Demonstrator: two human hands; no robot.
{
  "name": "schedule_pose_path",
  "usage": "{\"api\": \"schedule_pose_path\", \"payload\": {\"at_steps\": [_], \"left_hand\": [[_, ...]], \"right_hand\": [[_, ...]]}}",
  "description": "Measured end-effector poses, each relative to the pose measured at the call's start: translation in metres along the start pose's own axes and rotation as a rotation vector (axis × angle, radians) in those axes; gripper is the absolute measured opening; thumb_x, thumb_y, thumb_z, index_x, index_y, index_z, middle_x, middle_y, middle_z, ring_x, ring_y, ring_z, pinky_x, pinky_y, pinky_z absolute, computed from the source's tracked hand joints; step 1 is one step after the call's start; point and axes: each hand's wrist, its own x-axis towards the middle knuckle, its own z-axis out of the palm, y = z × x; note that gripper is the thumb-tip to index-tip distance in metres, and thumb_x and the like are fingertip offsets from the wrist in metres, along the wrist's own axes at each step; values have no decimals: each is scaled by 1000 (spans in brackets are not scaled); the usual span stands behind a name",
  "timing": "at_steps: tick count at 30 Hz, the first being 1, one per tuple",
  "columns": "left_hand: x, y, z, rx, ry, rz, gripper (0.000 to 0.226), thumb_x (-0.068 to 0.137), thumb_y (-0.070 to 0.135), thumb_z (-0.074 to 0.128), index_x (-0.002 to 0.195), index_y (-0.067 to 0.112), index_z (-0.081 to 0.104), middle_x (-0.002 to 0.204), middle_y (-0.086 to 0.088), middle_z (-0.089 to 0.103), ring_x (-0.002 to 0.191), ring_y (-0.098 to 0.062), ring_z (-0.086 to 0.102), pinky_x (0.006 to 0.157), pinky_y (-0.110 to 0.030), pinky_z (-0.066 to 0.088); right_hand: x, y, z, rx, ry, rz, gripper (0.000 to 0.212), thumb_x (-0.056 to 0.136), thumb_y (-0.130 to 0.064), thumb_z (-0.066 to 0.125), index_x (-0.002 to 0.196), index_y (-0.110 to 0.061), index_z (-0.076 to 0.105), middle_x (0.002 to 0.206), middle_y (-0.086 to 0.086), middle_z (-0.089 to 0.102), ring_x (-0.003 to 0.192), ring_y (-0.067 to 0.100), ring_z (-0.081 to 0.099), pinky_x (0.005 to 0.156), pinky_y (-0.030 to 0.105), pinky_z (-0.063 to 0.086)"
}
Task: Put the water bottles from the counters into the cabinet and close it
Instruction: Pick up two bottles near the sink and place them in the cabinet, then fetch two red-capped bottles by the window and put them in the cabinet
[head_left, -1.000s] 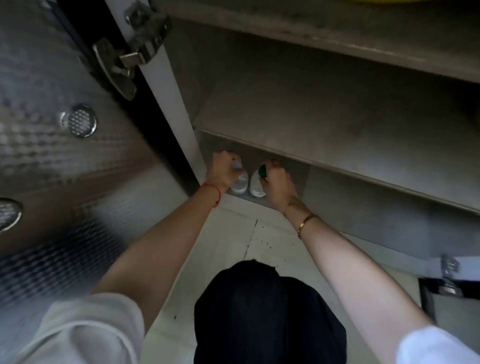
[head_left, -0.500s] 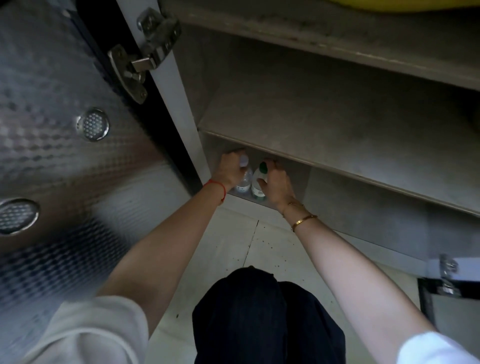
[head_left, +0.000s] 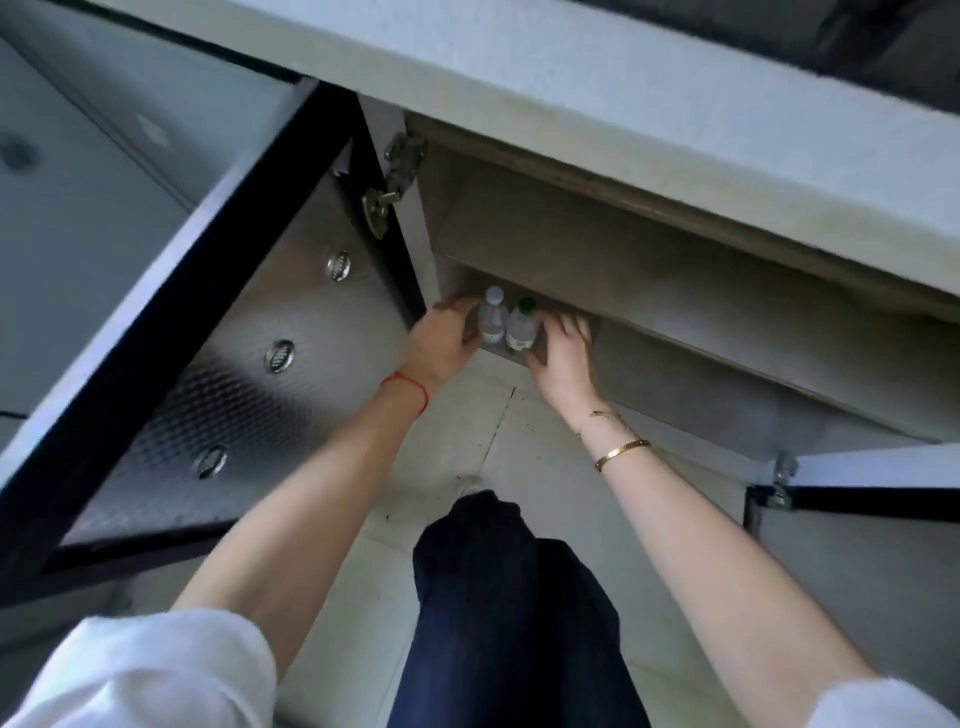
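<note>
Two small clear water bottles stand upright side by side on the bottom shelf of the open cabinet (head_left: 691, 374), at its left end. One has a white cap (head_left: 492, 317), the other a green cap (head_left: 521, 327). My left hand (head_left: 441, 343) is just left of the white-capped bottle, fingers loosely curved beside it and not closed around it. My right hand (head_left: 563, 353) is just right of the green-capped bottle with its fingers spread, holding nothing.
The left cabinet door (head_left: 234, 364) stands wide open, its metal-lined inner face with round vents close to my left arm. The right door (head_left: 857, 501) is open at the right edge. A middle shelf (head_left: 649, 286) and the white countertop (head_left: 623, 78) overhang the bottles. My dark-trousered knee (head_left: 493, 597) is below.
Both hands gripped the bottles before; now they have let go and drawn back slightly. My head has risen, so the countertop and more of the left door show.
</note>
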Motion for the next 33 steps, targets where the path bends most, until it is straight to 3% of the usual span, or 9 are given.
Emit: {"api": "schedule_pose_path", "payload": {"at_steps": [4, 9, 18, 23, 28, 33], "left_hand": [[-68, 49, -65, -15, 82, 14, 43, 85, 22, 58, 126, 10, 58, 123, -16, 63, 108, -37, 63, 88, -41, 54], [-156, 111, -153, 43, 209, 60, 50, 87, 14, 62, 136, 9, 53, 139, -10, 56, 129, -27, 52, 107, -38, 45], [-294, 199, -286, 128, 346, 122, 48, 88, 13, 64, 135, 8, 53, 139, -12, 56, 129, -30, 52, 110, -46, 43], [-357, 210, -318, 141, 420, 95, 48, 89, 19, 66, 135, 11, 54, 137, -7, 59, 128, -26, 54, 108, -47, 44], [-407, 221, -325, 146, 465, 2, 49, 89, 23, 67, 136, 17, 53, 138, -1, 57, 131, -21, 51, 118, -48, 30], [-435, 223, -330, 133, 479, -11, 48, 91, 26, 66, 136, 18, 53, 138, 0, 57, 131, -20, 51, 116, -48, 34]], "right_hand": [[-47, -41, -72, 53, 11, -30, 49, 88, -20, 65, 133, -9, 51, 135, 10, 54, 131, 28, 39, 110, 38, 33], [-107, -92, -172, 52, 18, -92, 53, 89, -25, 65, 138, -12, 48, 139, 4, 52, 134, 22, 37, 112, 37, 33], [-207, -165, -336, 46, 77, -226, 54, 90, -27, 64, 139, -14, 47, 138, 2, 52, 134, 20, 37, 114, 38, 34], [-245, -192, -380, 32, 76, -302, 55, 89, -27, 65, 139, -15, 47, 138, 1, 52, 135, 19, 36, 114, 38, 35], [-270, -214, -400, 41, 78, -376, 53, 89, -28, 65, 138, -16, 48, 135, 0, 54, 132, 18, 40, 112, 39, 37], [-287, -231, -409, 31, 69, -424, 52, 90, -28, 64, 137, -16, 49, 133, -1, 55, 131, 17, 41, 110, 37, 39]]}}
